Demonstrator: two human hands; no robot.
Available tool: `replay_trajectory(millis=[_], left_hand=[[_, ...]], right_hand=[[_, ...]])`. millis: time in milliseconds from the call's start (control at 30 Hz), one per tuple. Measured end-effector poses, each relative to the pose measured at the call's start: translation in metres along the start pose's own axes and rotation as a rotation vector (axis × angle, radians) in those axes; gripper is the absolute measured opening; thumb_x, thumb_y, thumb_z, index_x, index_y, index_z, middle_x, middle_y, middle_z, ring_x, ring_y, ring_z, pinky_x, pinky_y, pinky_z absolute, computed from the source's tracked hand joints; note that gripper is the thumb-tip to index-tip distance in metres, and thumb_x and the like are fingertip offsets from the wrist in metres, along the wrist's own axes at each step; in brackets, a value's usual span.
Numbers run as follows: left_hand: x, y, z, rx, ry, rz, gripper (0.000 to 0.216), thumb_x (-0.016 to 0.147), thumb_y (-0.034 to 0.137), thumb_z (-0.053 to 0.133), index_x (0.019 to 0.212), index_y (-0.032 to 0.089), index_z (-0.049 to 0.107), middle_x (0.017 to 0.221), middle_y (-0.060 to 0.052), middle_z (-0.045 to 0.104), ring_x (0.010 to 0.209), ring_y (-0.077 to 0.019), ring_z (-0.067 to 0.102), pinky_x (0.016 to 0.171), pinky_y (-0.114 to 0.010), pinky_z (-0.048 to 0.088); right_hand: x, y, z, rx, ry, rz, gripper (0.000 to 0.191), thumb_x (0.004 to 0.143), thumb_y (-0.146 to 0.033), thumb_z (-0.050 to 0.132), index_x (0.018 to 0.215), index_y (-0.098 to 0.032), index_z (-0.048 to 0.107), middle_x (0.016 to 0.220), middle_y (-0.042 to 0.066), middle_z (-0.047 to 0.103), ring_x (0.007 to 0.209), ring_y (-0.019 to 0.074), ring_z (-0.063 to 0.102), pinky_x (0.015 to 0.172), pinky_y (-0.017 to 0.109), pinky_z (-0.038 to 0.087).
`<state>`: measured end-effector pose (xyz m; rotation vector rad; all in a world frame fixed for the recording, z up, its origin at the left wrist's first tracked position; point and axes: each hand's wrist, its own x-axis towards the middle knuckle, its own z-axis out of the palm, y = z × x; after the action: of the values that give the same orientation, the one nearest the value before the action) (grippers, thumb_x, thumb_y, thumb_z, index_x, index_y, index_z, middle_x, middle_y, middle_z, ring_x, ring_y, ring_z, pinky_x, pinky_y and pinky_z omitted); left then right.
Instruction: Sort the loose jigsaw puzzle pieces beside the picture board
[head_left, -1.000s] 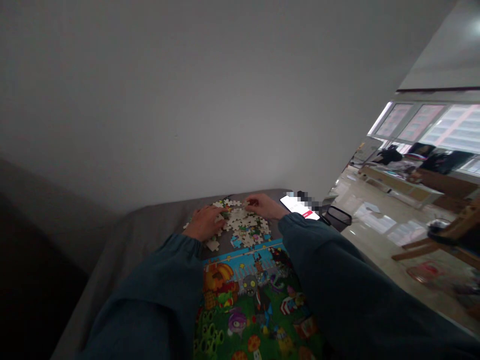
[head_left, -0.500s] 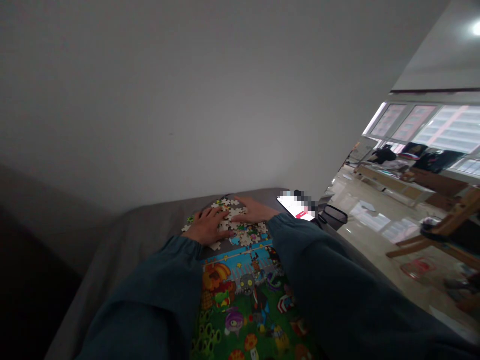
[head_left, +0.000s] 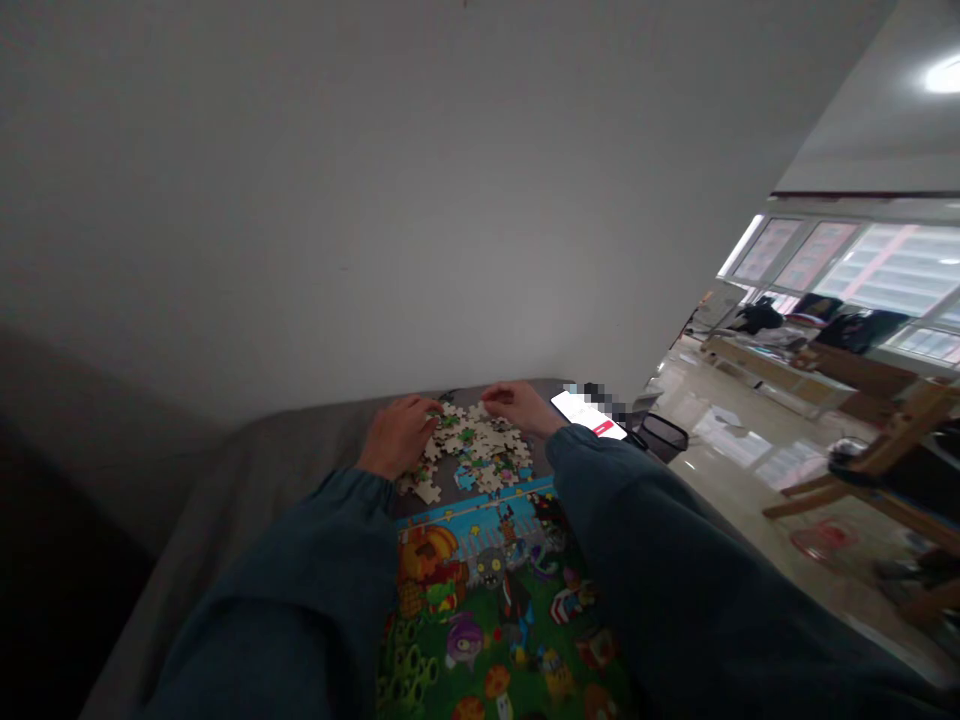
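A heap of loose jigsaw puzzle pieces (head_left: 491,440), many with the pale backing up and some showing green or blue print, lies on the grey cloth. My left hand (head_left: 397,437) rests at the heap's left edge, fingers bent and thumb apart, with no piece visibly gripped. At the far right of the heap is my right hand (head_left: 519,406), its fingers drawn together at the pieces; whether one is pinched there is hidden. Nearer me lies a colourful cartoon puzzle picture (head_left: 491,600) with zombies, plants and a pumpkin, under my forearms.
A phone (head_left: 589,414) with a lit screen lies right of my right hand. The grey cloth surface (head_left: 300,450) meets a plain wall (head_left: 375,220) behind. Beyond the right edge are a black mesh-like item (head_left: 664,436), a wooden frame (head_left: 862,460) and the shiny floor.
Both hands have moved apart, left hand to the left and right hand slightly right, uncovering more of the heap. My right fingers, stretched out before, are now drawn together.
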<state>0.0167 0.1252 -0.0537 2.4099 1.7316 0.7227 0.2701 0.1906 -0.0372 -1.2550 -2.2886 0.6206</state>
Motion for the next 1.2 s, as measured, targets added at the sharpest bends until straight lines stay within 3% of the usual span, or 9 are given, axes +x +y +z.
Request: replay_trajectory(millis=[67, 133, 233, 433, 567, 733, 900, 1033, 1200], left_hand=[[-0.002, -0.002, 0.006, 0.019, -0.047, -0.005, 0.045, 0.099, 0.051, 0.045, 0.136, 0.028, 0.059, 0.146, -0.009, 0.056, 0.135, -0.0335, 0.05, 0.111, -0.054, 0.039], [-0.004, -0.003, 0.013, 0.034, -0.115, 0.009, 0.056, 0.093, 0.06, 0.054, 0.141, 0.031, 0.055, 0.154, -0.01, 0.05, 0.14, -0.0372, 0.044, 0.112, -0.06, 0.036], [-0.006, 0.0, 0.02, 0.052, -0.171, 0.048, 0.049, 0.091, 0.056, 0.061, 0.135, 0.035, 0.06, 0.151, -0.007, 0.054, 0.14, -0.0353, 0.046, 0.111, -0.057, 0.038], [-0.001, 0.006, 0.007, 0.078, -0.095, 0.073, 0.03, 0.101, 0.038, 0.044, 0.114, 0.029, 0.07, 0.123, -0.005, 0.071, 0.114, -0.0267, 0.065, 0.094, -0.04, 0.049], [0.001, 0.003, -0.004, 0.076, -0.012, 0.017, 0.037, 0.103, 0.041, 0.035, 0.117, 0.027, 0.067, 0.124, -0.006, 0.071, 0.115, -0.0265, 0.064, 0.098, -0.04, 0.048], [-0.001, -0.007, -0.003, 0.065, -0.035, -0.043, 0.045, 0.102, 0.05, 0.032, 0.121, 0.025, 0.064, 0.135, -0.009, 0.065, 0.125, -0.0295, 0.058, 0.105, -0.046, 0.045], [-0.007, -0.006, 0.008, 0.053, -0.22, -0.006, 0.086, 0.074, 0.069, 0.069, 0.146, 0.027, 0.049, 0.154, -0.014, 0.049, 0.14, -0.0407, 0.046, 0.111, -0.061, 0.036], [-0.007, 0.001, 0.01, 0.04, -0.209, 0.049, 0.064, 0.084, 0.054, 0.065, 0.142, 0.029, 0.054, 0.147, -0.011, 0.056, 0.133, -0.0356, 0.053, 0.107, -0.053, 0.043], [-0.001, 0.002, 0.004, -0.02, -0.072, 0.086, 0.04, 0.092, 0.042, 0.053, 0.127, 0.028, 0.064, 0.13, -0.007, 0.066, 0.117, -0.0268, 0.064, 0.101, -0.038, 0.05]], right_hand=[[-0.005, 0.005, -0.003, -0.013, -0.037, 0.012, 0.034, 0.092, -0.03, 0.066, 0.123, -0.015, 0.069, 0.117, 0.013, 0.074, 0.102, 0.0213, 0.07, 0.091, 0.036, 0.056], [-0.01, 0.008, -0.001, -0.046, -0.082, 0.023, 0.052, 0.074, -0.036, 0.085, 0.121, -0.018, 0.071, 0.12, 0.014, 0.072, 0.108, 0.0274, 0.068, 0.096, 0.043, 0.054], [-0.013, 0.004, 0.009, -0.086, -0.129, 0.007, 0.061, 0.06, -0.03, 0.093, 0.118, -0.02, 0.074, 0.12, 0.012, 0.073, 0.111, 0.0308, 0.066, 0.099, 0.045, 0.051], [-0.007, -0.011, 0.017, -0.125, -0.113, -0.055, 0.018, 0.087, -0.025, 0.07, 0.103, -0.019, 0.077, 0.096, 0.005, 0.077, 0.09, 0.0217, 0.069, 0.083, 0.031, 0.05], [-0.006, -0.008, 0.0, -0.139, -0.109, -0.064, 0.025, 0.098, -0.033, 0.056, 0.094, -0.018, 0.076, 0.08, 0.002, 0.073, 0.077, 0.0166, 0.065, 0.075, 0.027, 0.048], [-0.007, -0.003, -0.006, -0.144, -0.112, -0.014, 0.045, 0.094, -0.045, 0.064, 0.131, -0.018, 0.066, 0.111, 0.011, 0.074, 0.097, 0.0227, 0.069, 0.086, 0.035, 0.052], [0.0, -0.016, 0.028, -0.174, -0.113, -0.015, 0.089, 0.068, -0.053, 0.088, 0.145, -0.024, 0.055, 0.143, 0.017, 0.059, 0.13, 0.0362, 0.054, 0.108, 0.05, 0.043], [0.009, -0.026, 0.047, -0.185, -0.091, -0.039, 0.062, 0.077, -0.036, 0.084, 0.133, -0.02, 0.064, 0.134, 0.016, 0.065, 0.125, 0.0322, 0.058, 0.107, 0.046, 0.043], [0.009, -0.03, 0.043, -0.171, -0.051, -0.072, 0.034, 0.086, -0.02, 0.07, 0.12, -0.02, 0.073, 0.115, 0.009, 0.075, 0.108, 0.0253, 0.067, 0.097, 0.036, 0.048]])
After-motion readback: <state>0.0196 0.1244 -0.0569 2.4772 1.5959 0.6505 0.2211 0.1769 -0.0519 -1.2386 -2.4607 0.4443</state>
